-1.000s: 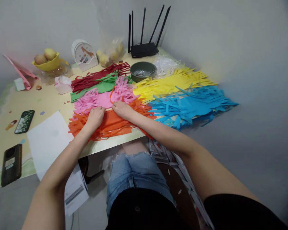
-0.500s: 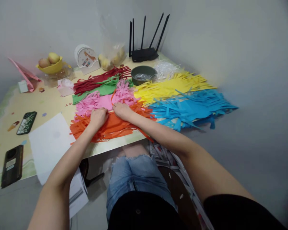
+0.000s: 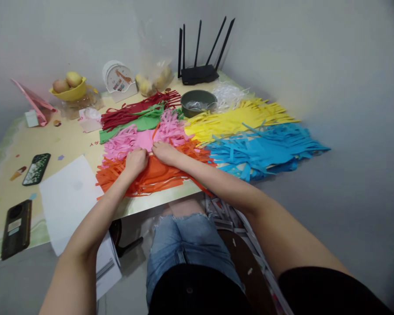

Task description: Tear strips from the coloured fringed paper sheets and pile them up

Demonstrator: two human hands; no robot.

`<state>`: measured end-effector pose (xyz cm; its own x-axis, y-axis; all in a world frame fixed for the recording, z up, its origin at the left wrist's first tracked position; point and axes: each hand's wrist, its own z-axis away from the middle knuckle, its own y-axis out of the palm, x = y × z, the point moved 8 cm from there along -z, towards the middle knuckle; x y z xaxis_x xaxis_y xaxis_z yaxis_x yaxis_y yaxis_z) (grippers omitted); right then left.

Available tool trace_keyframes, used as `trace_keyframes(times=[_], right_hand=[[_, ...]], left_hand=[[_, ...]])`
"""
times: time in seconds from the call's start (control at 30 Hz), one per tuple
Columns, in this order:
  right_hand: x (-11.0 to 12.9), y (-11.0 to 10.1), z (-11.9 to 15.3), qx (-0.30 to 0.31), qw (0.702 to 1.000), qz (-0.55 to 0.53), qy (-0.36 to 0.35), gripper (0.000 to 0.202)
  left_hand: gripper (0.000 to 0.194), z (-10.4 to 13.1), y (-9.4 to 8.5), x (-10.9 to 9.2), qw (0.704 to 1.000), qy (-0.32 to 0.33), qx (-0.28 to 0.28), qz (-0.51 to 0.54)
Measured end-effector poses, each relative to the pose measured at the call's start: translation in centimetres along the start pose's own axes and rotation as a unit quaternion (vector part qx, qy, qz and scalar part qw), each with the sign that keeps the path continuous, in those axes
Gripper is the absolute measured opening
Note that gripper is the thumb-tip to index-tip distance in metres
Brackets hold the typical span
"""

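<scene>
My left hand [image 3: 137,161] is closed at the top edge of the orange fringed fabric [image 3: 159,172], near the table's front edge. Beside it, my right hand [image 3: 164,154] has its fingers curled down on the same edge, a small gap away from the left. The fingertips of both are partly hidden. Just beyond them lies pink fringed fabric [image 3: 145,140], with an orange strip [image 3: 155,131] standing up over it. Green fabric [image 3: 147,123] and dark red fringed fabric [image 3: 131,111] are farther back. To the right are yellow [image 3: 239,119] and blue [image 3: 262,151] fringed pieces.
A dark green bowl [image 3: 198,101] and white stringy material [image 3: 228,97] stand behind the fabrics, near a black router [image 3: 199,75]. On the left are a white sheet [image 3: 68,192], two phones [image 3: 36,169], a yellow fruit bowl [image 3: 68,93] and a pink stand [image 3: 36,105].
Both hands stay at the orange fabric's top edge, the right shifting very slightly left. The camera view has moved a little; the other fabrics lie as before.
</scene>
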<state>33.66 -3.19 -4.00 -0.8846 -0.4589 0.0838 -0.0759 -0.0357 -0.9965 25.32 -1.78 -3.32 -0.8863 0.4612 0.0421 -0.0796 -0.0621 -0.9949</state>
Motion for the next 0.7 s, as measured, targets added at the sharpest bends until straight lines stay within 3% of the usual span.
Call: trace_keyframes(times=[0.23,0.43,0.7], right_hand=[[-0.8,0.2,-1.9,0.039,0.999,-0.025,0.026,0.037],[-1.1,-0.3,-2.2,0.065,0.996,-0.047,0.035,0.027],[-0.5,-1.2,-0.2,0.006,0.997,-0.059,0.055,0.031]], left_hand=[[0.034,-1.8,0.8,0.9,0.999,-0.024,0.034,0.030],[0.026,-1.9,0.4,1.6,0.996,-0.031,0.026,0.083],[0.023,-0.2,0.3,1.3,0.986,-0.054,-0.023,0.157]])
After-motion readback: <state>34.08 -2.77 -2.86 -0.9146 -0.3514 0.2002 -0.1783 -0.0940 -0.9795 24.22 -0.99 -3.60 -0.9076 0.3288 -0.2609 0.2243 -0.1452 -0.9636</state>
